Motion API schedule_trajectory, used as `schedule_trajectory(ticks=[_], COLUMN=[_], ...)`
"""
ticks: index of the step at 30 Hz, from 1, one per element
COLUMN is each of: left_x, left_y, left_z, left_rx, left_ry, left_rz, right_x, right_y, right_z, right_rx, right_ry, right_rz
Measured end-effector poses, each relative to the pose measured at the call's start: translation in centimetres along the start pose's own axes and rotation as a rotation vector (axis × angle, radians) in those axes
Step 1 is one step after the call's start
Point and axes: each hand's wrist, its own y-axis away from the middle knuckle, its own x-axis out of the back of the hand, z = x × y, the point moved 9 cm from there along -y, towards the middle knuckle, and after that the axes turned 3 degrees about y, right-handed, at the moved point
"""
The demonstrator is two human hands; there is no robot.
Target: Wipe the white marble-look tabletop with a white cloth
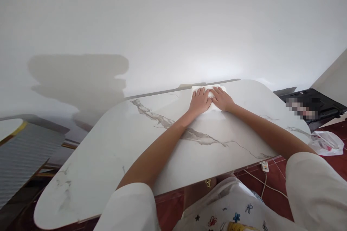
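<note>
1. The fingers of the left hand [200, 101] and right hand [222, 100] lie extended and slightly spread, pressing down rather than closed around anything. The thumbs point inward and nearly meet.
2. Beneath both palms is a white cloth [216, 108], resting on the white tabletop [97, 158] close to its far edge, at about one o'clock from the wearer. It appears folded, though the hands hide much of it.
3. Contact is made, with both hands on the cloth. How much is done and how much is left cannot be judged; the surface shows no distinct trail.
4. From the cloth, a grey-brown marbled vein [199, 136] runs between seven and nine o'clock.
5. Farther out, a black case-like object [329, 104] sits at three o'clock, a clear plastic bag [328, 145] near four, and a white power socket [265, 166] between four and five. A ribbed grey unit [29, 158] stands between eight and nine.
6. No brand, label or writing is readable. The black object carries a pixelated patch; the patterned clothing [214, 207] at six o'clock shows small flowers.
</note>
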Motion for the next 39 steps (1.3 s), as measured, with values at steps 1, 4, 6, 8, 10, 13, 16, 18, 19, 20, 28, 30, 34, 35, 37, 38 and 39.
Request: schedule_trajectory(ticks=[1, 4, 6, 8, 10, 13, 16, 18, 19, 20, 28, 30, 34, 35, 37, 38, 39], left_x=[0.2, 0.9, 1.3, 1.7, 2.1, 2.6, 3.2, 3.6, 3.8, 4.0, 5.0, 4.9, 4.4, 4.3, 4.1, 4.0, 3.9], left_y=[0.7, 2.8, 4.2, 5.6, 6.9, 9.1, 11.6, 13.3, 14.1, 14.9, 18.5, 18.6, 18.3, 18.1, 17.5, 17.1, 16.7], left_z=[0.2, 0.8, 1.2, 1.6, 2.0, 2.7, 3.3, 3.8, 4.0, 4.3, 7.3, 8.1, 9.2, 9.4, 9.5, 9.6, 9.6], left_rx=[0.000, 0.001, -0.004, -0.008, -0.006, -0.002, 0.011, 0.023, 0.026, 0.025, -0.015, -0.023, -0.033, -0.030, -0.023, -0.021, -0.022], left_ry=[0.002, 0.004, 0.004, 0.004, 0.006, 0.010, 0.017, 0.027, 0.030, 0.031, 0.032, 0.041, 0.057, 0.060, 0.062, 0.060, 0.058], left_rz=[0.001, 0.005, -0.001, -0.015, -0.033, -0.045, -0.047, -0.047, -0.042, -0.033, -0.017, -0.008, -0.008, -0.008, -0.012, -0.017, -0.024], right_x=[0.1, 0.6, 0.8, 1.1, 1.4, 1.7, 2.1, 2.4, 2.5, 2.6, 3.3, 3.6, 4.1, 4.1, 4.2, 4.3, 4.3], right_y=[0.7, 2.7, 4.0, 5.3, 6.6, 8.8, 11.0, 12.5, 13.2, 13.8, 18.0, 18.7, 19.6, 19.6, 19.4, 19.1, 18.8], right_z=[-0.4, -1.8, -2.7, -3.7, -4.7, -6.2, -7.7, -8.6, -9.0, -9.4, -9.8, -9.3, -8.3, -8.1, -7.9, -7.7, -7.4], right_rx=[-0.003, -0.010, -0.013, -0.015, -0.007, 0.015, 0.043, 0.059, 0.064, 0.066, 0.092, 0.093, 0.090, 0.096, 0.104, 0.104, 0.099], right_ry=[0.000, 0.010, 0.021, 0.029, 0.036, 0.046, 0.053, 0.049, 0.043, 0.036, 0.004, 0.000, 0.007, 0.009, 0.016, 0.022, 0.028], right_rz=[-0.005, -0.008, -0.005, 0.003, -0.001, -0.022, -0.013, 0.002, 0.004, 0.001, -0.076, -0.066, -0.038, -0.035, -0.029, -0.028, -0.028])
